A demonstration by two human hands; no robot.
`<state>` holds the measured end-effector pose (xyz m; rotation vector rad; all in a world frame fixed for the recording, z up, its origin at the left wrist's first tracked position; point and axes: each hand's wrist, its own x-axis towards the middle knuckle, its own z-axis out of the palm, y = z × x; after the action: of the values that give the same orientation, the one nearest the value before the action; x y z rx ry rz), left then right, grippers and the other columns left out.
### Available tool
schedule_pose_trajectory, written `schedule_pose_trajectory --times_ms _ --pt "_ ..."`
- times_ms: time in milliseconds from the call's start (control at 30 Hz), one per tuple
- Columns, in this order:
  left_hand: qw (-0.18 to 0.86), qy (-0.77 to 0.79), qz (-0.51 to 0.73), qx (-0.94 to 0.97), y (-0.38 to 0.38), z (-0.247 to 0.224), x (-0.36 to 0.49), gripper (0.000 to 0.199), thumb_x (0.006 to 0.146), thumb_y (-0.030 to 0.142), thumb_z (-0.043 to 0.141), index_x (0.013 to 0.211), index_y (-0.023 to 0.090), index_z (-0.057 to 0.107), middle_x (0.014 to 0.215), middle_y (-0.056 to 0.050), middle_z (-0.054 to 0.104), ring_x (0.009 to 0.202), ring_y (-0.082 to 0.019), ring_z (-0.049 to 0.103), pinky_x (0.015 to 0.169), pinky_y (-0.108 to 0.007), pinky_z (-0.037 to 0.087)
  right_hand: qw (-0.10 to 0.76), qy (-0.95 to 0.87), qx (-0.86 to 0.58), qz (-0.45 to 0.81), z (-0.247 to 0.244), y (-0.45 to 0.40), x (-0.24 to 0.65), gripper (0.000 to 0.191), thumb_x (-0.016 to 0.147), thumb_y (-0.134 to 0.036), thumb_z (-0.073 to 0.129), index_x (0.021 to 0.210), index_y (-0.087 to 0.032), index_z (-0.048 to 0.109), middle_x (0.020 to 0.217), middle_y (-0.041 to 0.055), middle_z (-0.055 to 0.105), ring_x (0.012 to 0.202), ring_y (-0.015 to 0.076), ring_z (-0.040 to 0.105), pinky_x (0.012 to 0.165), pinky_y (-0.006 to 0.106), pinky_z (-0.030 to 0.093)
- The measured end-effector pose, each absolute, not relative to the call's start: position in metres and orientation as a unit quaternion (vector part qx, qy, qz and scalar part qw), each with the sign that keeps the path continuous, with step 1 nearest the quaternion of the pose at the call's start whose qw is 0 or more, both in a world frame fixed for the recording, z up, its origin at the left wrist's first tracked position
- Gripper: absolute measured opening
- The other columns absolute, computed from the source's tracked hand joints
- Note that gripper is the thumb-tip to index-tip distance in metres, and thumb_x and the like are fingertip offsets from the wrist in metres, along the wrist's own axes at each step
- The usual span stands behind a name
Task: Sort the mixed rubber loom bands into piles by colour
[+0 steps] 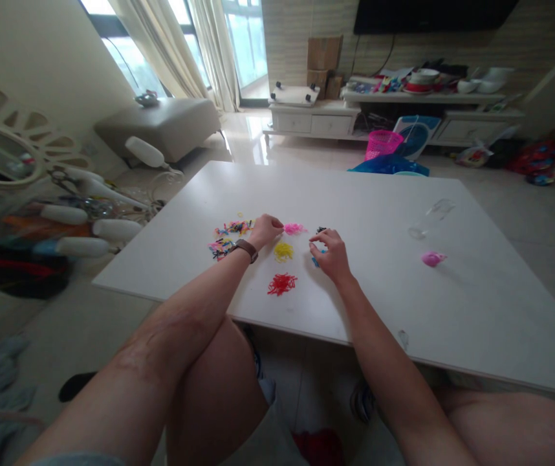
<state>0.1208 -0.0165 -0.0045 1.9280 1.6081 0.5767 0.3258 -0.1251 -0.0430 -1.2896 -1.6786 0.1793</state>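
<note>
On the white table (355, 200) lie small bands sorted by colour: a pink pile (294, 228), a yellow pile (283, 252) and a red pile (282, 283). Mixed-colour bands (235, 227) spread to the left, beside my watch. My left hand (266, 229) is at the left edge of the pink pile, fingers pressed together; anything between them is too small to see. Over some blue bands (315, 261), with black bands (321, 230) just behind, my right hand (328, 251) has its thumb and index finger apart and nothing visible between them.
At the table's right are a pink object (433, 259), a clear container (441, 208) and a clear round piece (417, 232). A small clear item (403, 338) lies near the front edge. Beyond the table stands a pink basket (383, 144).
</note>
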Motion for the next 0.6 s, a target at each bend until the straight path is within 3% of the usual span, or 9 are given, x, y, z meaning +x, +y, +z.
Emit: schedule_pose_trajectory --times_ms 433,600 --pt "0.234 0.636 0.240 0.695 -0.007 -0.001 0.080 0.028 0.073 0.009 0.070 0.098 0.013 0.081 0.091 -0.010 0.079 0.082 -0.020 0.071 0.076 -0.026 0.054 0.501 -0.671 -0.541 0.083 -0.042 -0.124 0.329 0.009 0.084 -0.019 0.063 0.084 -0.024 0.070 0.088 0.0051 0.064 0.093 0.0249 0.060 0.078 0.040 0.052" --pt "0.187 0.703 0.243 0.642 -0.006 0.001 0.040 0.027 0.075 0.018 0.071 0.100 0.014 0.080 0.099 -0.011 0.078 0.090 -0.021 0.069 0.079 -0.027 0.052 0.498 -0.666 -0.549 0.090 -0.040 -0.125 0.329 0.009 0.083 -0.019 0.062 0.083 -0.024 0.070 0.088 0.0054 0.065 0.093 0.0246 0.059 0.077 0.039 0.052"
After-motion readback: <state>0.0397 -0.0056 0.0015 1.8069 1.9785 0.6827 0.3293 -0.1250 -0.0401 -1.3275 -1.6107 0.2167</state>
